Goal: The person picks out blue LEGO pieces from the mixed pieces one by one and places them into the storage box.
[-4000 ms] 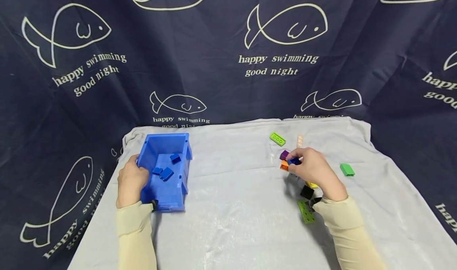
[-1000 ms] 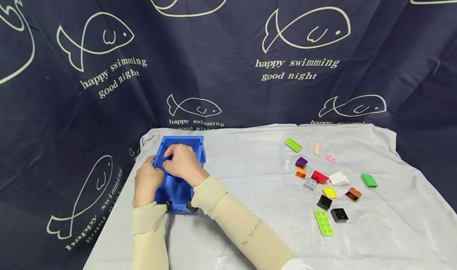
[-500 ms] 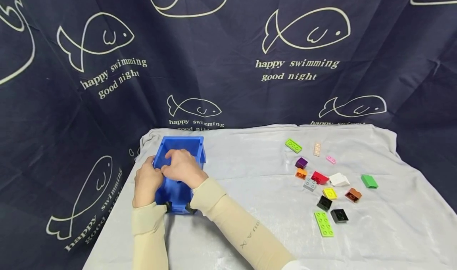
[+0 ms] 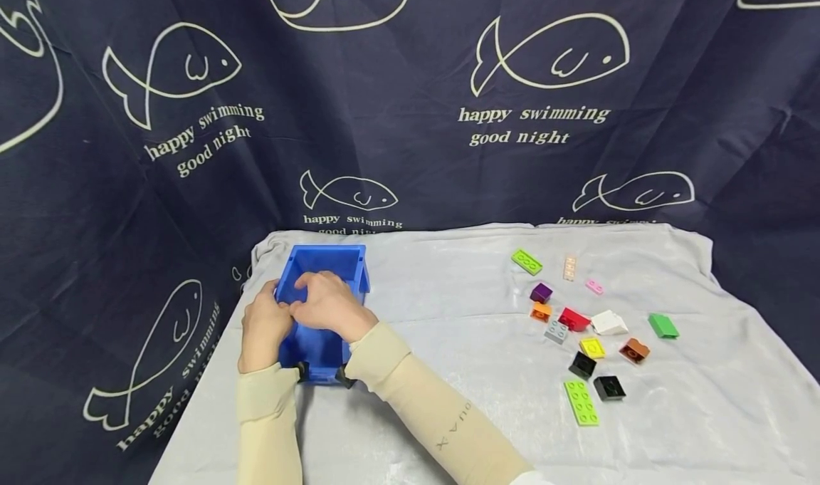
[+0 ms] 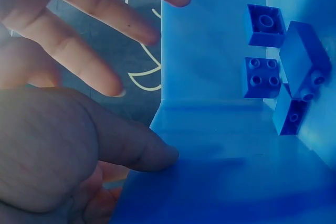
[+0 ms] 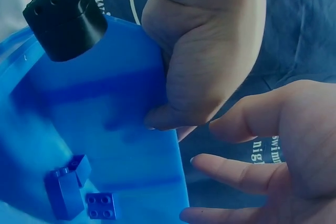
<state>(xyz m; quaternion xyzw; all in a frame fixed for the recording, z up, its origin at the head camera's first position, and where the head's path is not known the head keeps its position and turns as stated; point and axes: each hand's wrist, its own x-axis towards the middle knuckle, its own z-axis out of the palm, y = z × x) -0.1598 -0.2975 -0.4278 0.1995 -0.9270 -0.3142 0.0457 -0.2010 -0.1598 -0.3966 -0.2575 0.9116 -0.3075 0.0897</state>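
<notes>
A blue plastic bin (image 4: 328, 257) stands at the left of the table. My left hand (image 4: 265, 326) grips its left wall, and in the left wrist view the thumb (image 5: 139, 148) presses over the rim. Over the bin hovers my right hand (image 4: 329, 303), and the right wrist view shows its fingers spread beside the wall with nothing between them. Several blue toy bricks lie inside against the far side, among them a studded square brick (image 5: 261, 78), an upturned brick (image 5: 265, 26) and a longer brick (image 5: 303, 59). My hands hide these bricks in the head view.
Loose bricks lie on the grey cloth (image 4: 435, 371) at the right: purple (image 4: 541, 293), orange (image 4: 540, 312), red (image 4: 573, 319), white (image 4: 608, 322), green (image 4: 663, 325), brown (image 4: 634, 350), black (image 4: 609, 387) and lime (image 4: 581, 402) among them. A dark fish-print curtain (image 4: 410, 115) hangs behind.
Four seconds ago my right hand held a dark blue brick over the pile at the right. It moved left to the bin, and the brick left its fingers. My left hand kept its grip.
</notes>
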